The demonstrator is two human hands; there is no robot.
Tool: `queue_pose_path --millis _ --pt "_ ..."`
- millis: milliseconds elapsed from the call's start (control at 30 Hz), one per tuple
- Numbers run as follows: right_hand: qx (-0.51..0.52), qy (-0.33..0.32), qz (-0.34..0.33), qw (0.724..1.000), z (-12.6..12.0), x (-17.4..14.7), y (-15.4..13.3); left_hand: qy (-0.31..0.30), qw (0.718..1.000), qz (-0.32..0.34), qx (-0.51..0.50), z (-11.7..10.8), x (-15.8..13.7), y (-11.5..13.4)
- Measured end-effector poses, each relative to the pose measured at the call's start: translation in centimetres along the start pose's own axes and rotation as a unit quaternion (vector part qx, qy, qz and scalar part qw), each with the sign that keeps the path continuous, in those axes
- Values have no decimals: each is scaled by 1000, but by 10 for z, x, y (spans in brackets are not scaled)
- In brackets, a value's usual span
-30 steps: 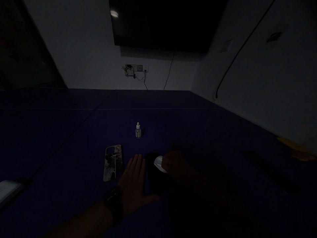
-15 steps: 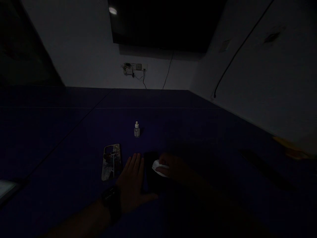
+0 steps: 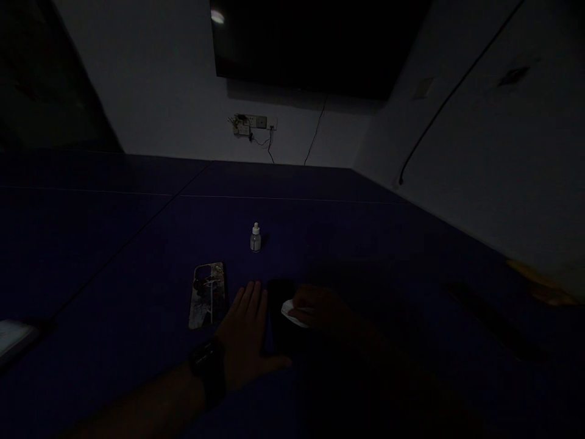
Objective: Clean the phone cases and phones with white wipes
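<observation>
My left hand (image 3: pixel 244 341) lies flat with fingers stretched along the left edge of a dark flat rectangle (image 3: pixel 281 338), which looks like a phone; the dimness hides its details. Its thumb reaches along the near end of that rectangle. My right hand (image 3: pixel 320 311) is closed on a white wipe (image 3: pixel 292 312), a tissue or thin cloth, pressed on the dark surface. A patterned phone case (image 3: pixel 208 297) with a camera cutout rests just left of my left hand. Farther back stands a small dropper bottle (image 3: pixel 255 239) with a white top, upright.
All of this is on a dark blue table (image 3: pixel 150 256) in a dim room. A long dark object (image 3: pixel 496 320) lies at the right, with something yellow (image 3: pixel 539 280) beyond it. At the left edge is a pale flat item (image 3: pixel 16 338). Wall sockets (image 3: pixel 253 124) sit beneath a screen (image 3: pixel 315 46).
The view has tilted and shifted slightly. My left hand stays in place, and my right hand keeps hold of the wipe at nearly the same spot.
</observation>
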State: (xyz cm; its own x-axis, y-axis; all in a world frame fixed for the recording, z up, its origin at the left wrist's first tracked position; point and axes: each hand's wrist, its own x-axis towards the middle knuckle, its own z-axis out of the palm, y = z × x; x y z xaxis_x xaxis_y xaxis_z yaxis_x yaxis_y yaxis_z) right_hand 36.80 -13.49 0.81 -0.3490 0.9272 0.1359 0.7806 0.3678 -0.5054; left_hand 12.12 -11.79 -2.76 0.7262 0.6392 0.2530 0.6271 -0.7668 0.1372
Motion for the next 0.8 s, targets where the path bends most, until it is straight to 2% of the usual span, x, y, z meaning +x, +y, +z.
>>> queue_pose_path --millis 100,233,400,600,800 --pt "-15 24 5 1000 1 3 -1 -3 1000 -1 1 -2 0 0" --pt "-19 8 22 1000 -3 -1 6 8 1000 7 2 -3 0 0" --pt "-25 23 -87 996 7 -3 8 10 1000 7 7 -1 -1 -1" --pt "-52 51 -81 994 4 -1 7 2 1000 3 18 -2 0 0" --pt "-58 63 -158 984 8 -4 2 8 1000 6 15 1 0 -1"
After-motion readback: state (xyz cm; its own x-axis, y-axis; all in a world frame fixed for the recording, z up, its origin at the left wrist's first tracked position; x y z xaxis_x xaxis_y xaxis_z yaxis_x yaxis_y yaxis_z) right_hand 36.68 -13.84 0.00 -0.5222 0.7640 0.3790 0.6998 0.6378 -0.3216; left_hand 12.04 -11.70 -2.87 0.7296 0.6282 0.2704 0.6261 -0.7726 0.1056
